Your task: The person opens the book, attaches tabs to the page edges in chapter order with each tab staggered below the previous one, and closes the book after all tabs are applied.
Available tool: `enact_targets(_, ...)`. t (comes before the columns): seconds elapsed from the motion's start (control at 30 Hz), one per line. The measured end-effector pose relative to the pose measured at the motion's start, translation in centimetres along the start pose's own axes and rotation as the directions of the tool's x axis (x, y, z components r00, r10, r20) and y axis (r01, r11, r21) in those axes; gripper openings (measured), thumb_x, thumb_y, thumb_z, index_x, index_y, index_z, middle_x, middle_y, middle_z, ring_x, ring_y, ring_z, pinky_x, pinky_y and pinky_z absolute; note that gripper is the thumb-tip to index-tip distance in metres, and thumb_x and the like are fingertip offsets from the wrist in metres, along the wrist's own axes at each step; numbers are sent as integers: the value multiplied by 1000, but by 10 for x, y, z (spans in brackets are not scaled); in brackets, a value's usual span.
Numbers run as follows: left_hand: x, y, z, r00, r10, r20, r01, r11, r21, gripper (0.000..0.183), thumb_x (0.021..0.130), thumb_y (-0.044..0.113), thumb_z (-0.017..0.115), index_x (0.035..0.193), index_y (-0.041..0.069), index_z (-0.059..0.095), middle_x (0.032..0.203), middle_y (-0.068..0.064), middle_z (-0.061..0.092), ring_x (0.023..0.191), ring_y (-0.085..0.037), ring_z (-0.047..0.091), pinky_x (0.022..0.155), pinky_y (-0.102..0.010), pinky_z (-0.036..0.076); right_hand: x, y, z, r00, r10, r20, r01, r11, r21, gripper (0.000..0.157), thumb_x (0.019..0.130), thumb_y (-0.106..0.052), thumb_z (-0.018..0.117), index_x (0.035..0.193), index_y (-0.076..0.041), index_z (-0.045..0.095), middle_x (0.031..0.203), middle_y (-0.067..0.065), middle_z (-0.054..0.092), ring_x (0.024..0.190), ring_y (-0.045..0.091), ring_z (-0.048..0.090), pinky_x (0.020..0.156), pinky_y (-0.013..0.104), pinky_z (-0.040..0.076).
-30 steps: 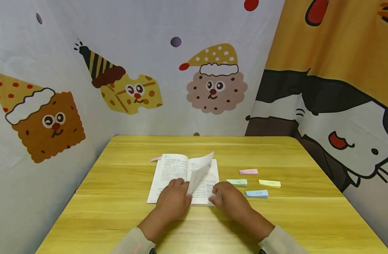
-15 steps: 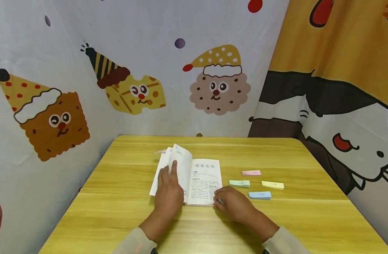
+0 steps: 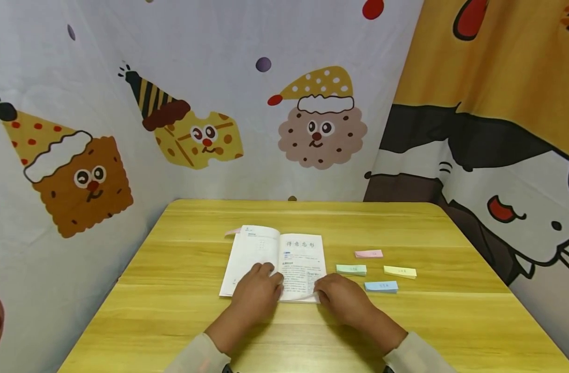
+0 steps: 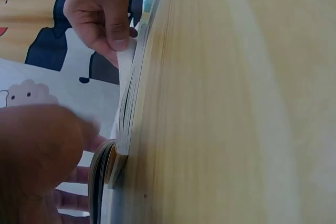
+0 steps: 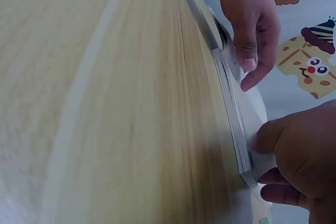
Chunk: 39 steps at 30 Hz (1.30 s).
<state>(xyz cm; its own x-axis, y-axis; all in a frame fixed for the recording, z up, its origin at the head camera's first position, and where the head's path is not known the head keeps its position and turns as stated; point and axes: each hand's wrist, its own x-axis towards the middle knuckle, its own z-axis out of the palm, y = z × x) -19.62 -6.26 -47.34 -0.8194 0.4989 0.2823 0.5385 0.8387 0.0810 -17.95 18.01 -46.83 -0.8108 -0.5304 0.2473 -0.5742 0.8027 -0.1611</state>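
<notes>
An open book (image 3: pixel 299 254) with printed pages lies on the wooden table (image 3: pixel 181 321). My left hand (image 3: pixel 257 291) rests on the lower part of its left page, close to the spine. At the lower right corner, my right hand (image 3: pixel 344 296) pinches a page between thumb and fingers. The left wrist view shows that page (image 4: pixel 125 66) lifted a little off the stack under the thumb. A pink tab (image 3: pixel 233 232) sticks out past the book's upper left edge.
Right of the book lie folded paper slips: pink (image 3: pixel 368 254), green (image 3: pixel 351 270), yellow (image 3: pixel 400 272) and blue (image 3: pixel 381 286). The green and blue ones are close to my right hand. A cartoon-printed curtain (image 3: pixel 219 181) stands behind the table.
A page has gone over to the left and now lies flat there. My left hand turned it, then came back toward the spine. My right hand stayed at the corner, where a page edge now rises.
</notes>
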Motion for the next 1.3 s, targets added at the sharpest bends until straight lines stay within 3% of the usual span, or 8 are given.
enact_targets(0.2,0,2,3,996,-28,84,30,999,-17,53,80,64,58,113,23,66,124,-11,47,113,-29,43,93,-42,39,2,2,3,992,-16,-124,13,1000,-27,15,80,-10,68,76,-23,63,82,-15,58,85,6,53,71,27,47)
enact_targets(0.47,1,0,5,999,-17,40,17,1000,-8,41,84,53,61,109,21,67,120,-12,50,108,-30,44,93,-43,38,6,-4,3,925,19,-378,-21,1000,-1,22,75,-16,79,84,-22,60,96,-9,52,87,8,52,62,24,48)
enact_targets(0.63,2,-1,6,999,-44,17,44,999,9,43,88,37,57,119,8,61,117,-9,52,107,-28,46,95,-38,37,2,-4,5,959,168,-227,-153,985,81,27,77,-30,77,91,-22,56,93,-11,56,80,5,54,64,24,47)
enact_targets(0.77,4,1,6,990,-139,-16,137,988,-67,55,91,38,52,131,0,48,114,-11,55,105,-27,51,90,-39,42,-2,2,11,995,94,-31,-91,992,85,25,79,-36,75,95,-20,65,105,-5,62,99,13,56,83,33,47)
enact_targets(1.0,8,0,2,905,-379,-196,334,915,-226,69,89,38,59,142,4,31,89,-15,61,72,-26,60,48,-37,45,-5,7,13,1000,17,-2,-16,998,54,21,81,-32,73,96,-17,70,109,-3,63,105,16,56,87,34,47)
enact_targets(1.1,6,-5,3,881,-368,-298,334,929,-159,81,82,24,67,147,5,23,106,-20,56,89,-32,58,56,-39,49,-5,7,11,1000,7,-6,-6,998,57,17,83,-29,71,95,-17,71,108,-3,64,104,16,56,87,34,47)
enact_targets(1.17,5,-8,3,880,-344,-329,331,939,-94,84,77,16,69,148,9,24,125,-24,46,112,-39,47,77,-44,49,-4,7,10,1000,-7,-13,8,998,59,14,83,-25,70,94,-16,72,107,-2,64,104,16,57,87,34,47)
enact_targets(1.3,6,-12,3,929,-266,-258,282,959,26,72,78,3,67,143,20,41,145,-24,24,136,-45,12,106,-54,20,-4,7,10,998,-36,-45,38,998,42,12,82,-15,68,92,-14,73,106,-1,65,102,16,58,85,33,48)
